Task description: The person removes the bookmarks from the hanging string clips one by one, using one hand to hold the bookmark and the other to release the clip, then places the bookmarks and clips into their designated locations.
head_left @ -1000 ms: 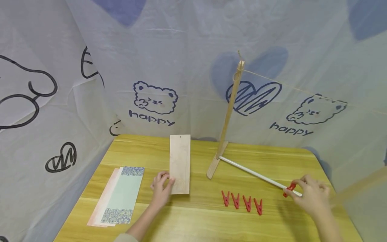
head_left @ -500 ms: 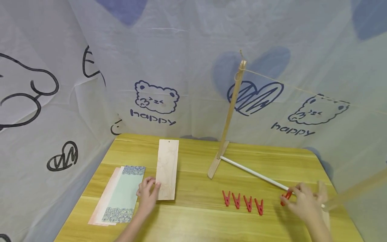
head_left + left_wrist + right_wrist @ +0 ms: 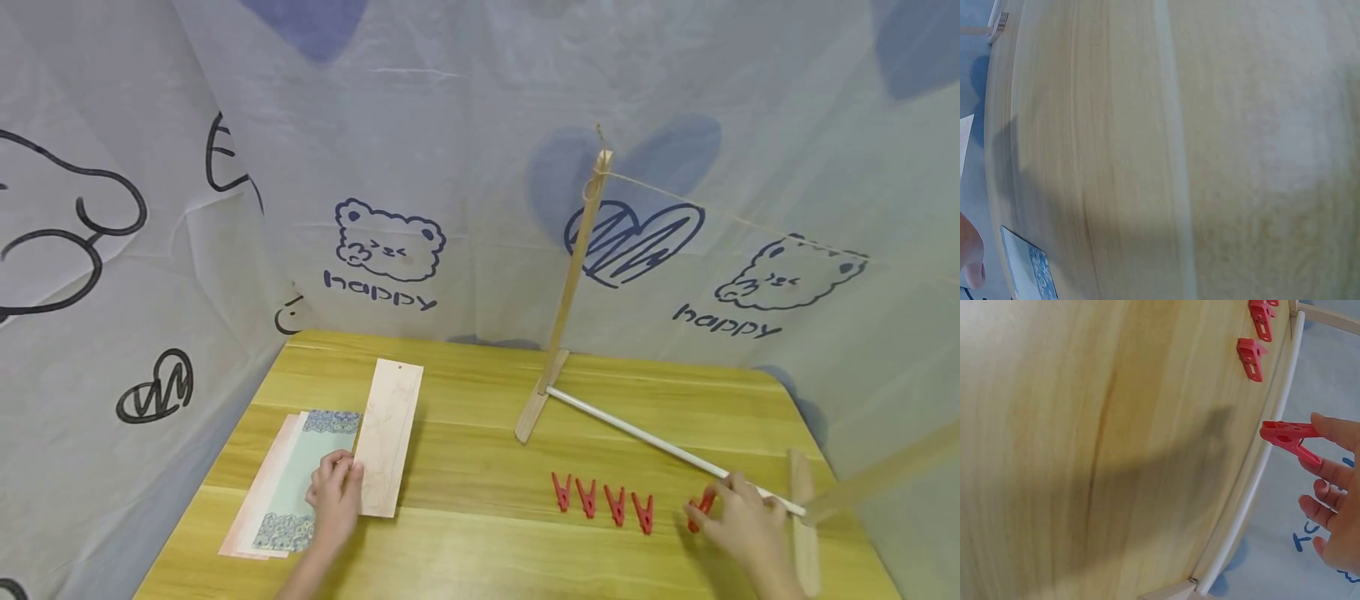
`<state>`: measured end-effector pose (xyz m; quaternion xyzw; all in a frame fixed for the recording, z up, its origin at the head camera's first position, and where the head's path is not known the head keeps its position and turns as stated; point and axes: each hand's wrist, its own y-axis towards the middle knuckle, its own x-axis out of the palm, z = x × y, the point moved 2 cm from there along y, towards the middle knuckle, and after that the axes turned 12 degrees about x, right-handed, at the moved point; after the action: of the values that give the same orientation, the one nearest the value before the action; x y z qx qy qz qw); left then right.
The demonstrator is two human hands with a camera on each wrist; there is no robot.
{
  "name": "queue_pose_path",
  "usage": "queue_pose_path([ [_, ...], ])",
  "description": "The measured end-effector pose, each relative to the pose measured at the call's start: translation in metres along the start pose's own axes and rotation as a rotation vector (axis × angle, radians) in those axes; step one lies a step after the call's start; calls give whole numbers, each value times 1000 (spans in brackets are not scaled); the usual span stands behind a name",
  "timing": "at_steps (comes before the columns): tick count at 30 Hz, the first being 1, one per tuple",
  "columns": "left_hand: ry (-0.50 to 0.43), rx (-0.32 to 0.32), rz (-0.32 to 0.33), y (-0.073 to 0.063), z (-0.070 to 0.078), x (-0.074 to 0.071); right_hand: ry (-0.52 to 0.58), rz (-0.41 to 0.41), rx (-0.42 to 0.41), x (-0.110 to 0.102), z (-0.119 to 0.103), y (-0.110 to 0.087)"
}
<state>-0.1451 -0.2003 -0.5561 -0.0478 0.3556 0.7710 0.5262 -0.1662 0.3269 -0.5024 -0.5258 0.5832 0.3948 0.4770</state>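
My left hand [image 3: 333, 496] pinches the lower left edge of a tall cream card [image 3: 389, 437] with a small hole at its top. The card is held up beside several stacked cards [image 3: 321, 471]; the uppermost is mint with blue patterned ends. In the left wrist view, only a corner of the cream card [image 3: 964, 144] shows at the edge. On the right, thumb and index finger of my right hand [image 3: 750, 529] pinch a red clothespin [image 3: 1288, 432] by its two handles. Its jaws point away from the fingers, above the table in the right wrist view.
Several red clothespins [image 3: 602, 503] lie in a row on the wooden table [image 3: 480, 554]. Behind them stands a wooden post [image 3: 573, 275] on a flat foot, joined by a white rod [image 3: 637, 433] to a second post [image 3: 885, 471]. A string [image 3: 720, 215] runs from the post top.
My left hand has moved left and toward me with the cream card, which now tilts. My right hand has brought the clothespin slightly left and nearer, off the white rod.
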Motion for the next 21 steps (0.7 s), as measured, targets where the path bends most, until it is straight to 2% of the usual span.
queue_pose_path([
  [11,77,-37,40,-11,-9,-19,10,-120,50,12,1,-1],
  [21,133,-60,58,-21,-19,-31,26,-123,69,23,2,-2],
])
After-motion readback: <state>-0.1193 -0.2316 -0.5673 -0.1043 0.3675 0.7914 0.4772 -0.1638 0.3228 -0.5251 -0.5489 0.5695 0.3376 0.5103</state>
